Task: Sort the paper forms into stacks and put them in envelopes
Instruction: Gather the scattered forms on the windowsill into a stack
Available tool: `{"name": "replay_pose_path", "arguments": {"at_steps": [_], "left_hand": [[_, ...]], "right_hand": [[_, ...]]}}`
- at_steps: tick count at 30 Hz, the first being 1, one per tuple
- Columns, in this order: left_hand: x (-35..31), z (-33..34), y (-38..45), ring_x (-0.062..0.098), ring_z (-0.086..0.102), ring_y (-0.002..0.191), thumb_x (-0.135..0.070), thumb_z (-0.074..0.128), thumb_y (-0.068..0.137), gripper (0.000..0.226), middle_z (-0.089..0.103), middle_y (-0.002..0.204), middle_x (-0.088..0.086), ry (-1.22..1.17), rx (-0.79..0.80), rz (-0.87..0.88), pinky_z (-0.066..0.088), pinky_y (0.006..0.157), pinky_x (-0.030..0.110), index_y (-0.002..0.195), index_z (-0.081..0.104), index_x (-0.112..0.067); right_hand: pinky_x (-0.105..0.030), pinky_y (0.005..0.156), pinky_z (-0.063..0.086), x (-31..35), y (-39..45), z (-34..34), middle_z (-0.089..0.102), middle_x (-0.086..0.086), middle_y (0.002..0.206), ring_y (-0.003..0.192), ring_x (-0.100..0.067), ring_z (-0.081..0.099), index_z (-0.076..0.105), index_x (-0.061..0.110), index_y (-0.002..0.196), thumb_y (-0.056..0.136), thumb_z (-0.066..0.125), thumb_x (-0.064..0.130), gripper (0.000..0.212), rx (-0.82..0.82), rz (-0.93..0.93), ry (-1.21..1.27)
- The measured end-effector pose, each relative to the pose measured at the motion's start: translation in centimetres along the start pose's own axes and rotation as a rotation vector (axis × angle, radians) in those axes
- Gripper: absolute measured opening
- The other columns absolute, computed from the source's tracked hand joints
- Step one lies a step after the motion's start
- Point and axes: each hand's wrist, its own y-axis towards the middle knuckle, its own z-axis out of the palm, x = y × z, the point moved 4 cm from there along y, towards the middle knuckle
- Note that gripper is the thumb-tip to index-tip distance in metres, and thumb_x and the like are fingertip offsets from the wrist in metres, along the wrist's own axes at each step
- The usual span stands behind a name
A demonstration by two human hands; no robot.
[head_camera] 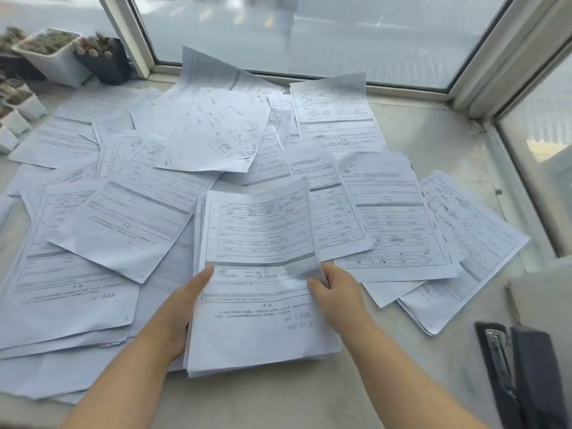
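Nearest you, your left hand (182, 308) lies along the left edge of the stack (263, 329) of forms, thumb on the top sheet, the other fingers tucked under the edge and gripping it; your right hand (335, 294) pinches the right edge of the top form (260, 230), whose upper half curls up off the stack; the stack sits on the counter (418, 382) right in front of you. At your near right a black stapler (523, 376) lies on the counter, well apart from the stack. To the left, a second pile (71, 292) of forms lies flat, with loose sheets overlapping it at angles; to the right, more forms (393, 218) fan out across the counter. Farther off, a handwritten sheet (216, 131) tops the scattered heap; behind it papers lean against the window frame (309, 77). At far left, small pots (62, 57) of succulents stand beside the window.
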Motion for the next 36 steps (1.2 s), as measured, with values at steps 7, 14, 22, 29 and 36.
{"name": "replay_pose_path", "arguments": {"at_steps": [7, 14, 22, 29, 36], "left_hand": [[-0.4, -2.0, -0.1, 0.039, 0.067, 0.097, 0.000, 0.059, 0.088, 0.027, 0.072, 0.104, 0.017, 0.144, -0.126, 0.067, 0.050, 0.091, 0.053, 0.114, 0.064, -0.009], [-0.6, -3.9, 0.3, 0.043, 0.066, 0.096, 0.003, 0.057, 0.088, 0.032, 0.070, 0.104, 0.022, 0.114, -0.194, 0.073, 0.047, 0.092, 0.058, 0.119, 0.061, -0.004], [-0.9, -3.6, 0.3, 0.044, 0.066, 0.097, 0.002, 0.057, 0.088, 0.030, 0.070, 0.104, 0.022, 0.086, -0.148, 0.062, 0.047, 0.092, 0.056, 0.117, 0.062, -0.005], [-1.6, -2.9, 0.1, 0.046, 0.065, 0.098, 0.002, 0.054, 0.090, 0.027, 0.070, 0.105, 0.023, 0.016, -0.090, 0.073, 0.048, 0.092, 0.056, 0.113, 0.064, -0.008], [-1.9, -1.8, 0.9, 0.038, 0.070, 0.086, 0.002, 0.053, 0.089, 0.022, 0.072, 0.098, 0.021, 0.013, -0.075, 0.069, 0.059, 0.069, 0.040, 0.105, 0.066, -0.006]], "right_hand": [[-0.025, 0.076, 0.047, -0.5, 2.3, -7.0, 0.067, 0.007, 0.096, 0.090, -0.015, 0.064, 0.064, 0.022, 0.104, 0.094, 0.058, 0.023, 0.012, -0.302, 0.050, 0.076], [-0.034, 0.068, 0.050, -0.6, 10.0, -12.6, 0.064, -0.008, 0.080, 0.066, -0.022, 0.059, 0.059, 0.004, 0.114, 0.098, 0.049, 0.017, 0.023, -0.219, 0.452, 0.222], [-0.035, 0.092, 0.044, 4.1, 12.2, -8.0, 0.055, -0.007, 0.136, 0.122, -0.029, 0.053, 0.044, 0.010, 0.143, 0.092, 0.063, 0.031, 0.058, -0.054, 0.324, -0.243], [-0.038, 0.055, 0.057, 3.2, 11.2, -12.5, 0.066, -0.008, 0.097, 0.082, -0.031, 0.065, 0.063, 0.016, 0.119, 0.094, 0.054, 0.010, 0.028, -0.224, 0.219, 0.040], [-0.031, 0.053, 0.056, -1.4, 6.8, -17.9, 0.072, -0.008, 0.098, 0.080, -0.027, 0.069, 0.061, 0.013, 0.118, 0.096, 0.056, 0.011, 0.023, -0.231, 0.276, 0.453]]}}
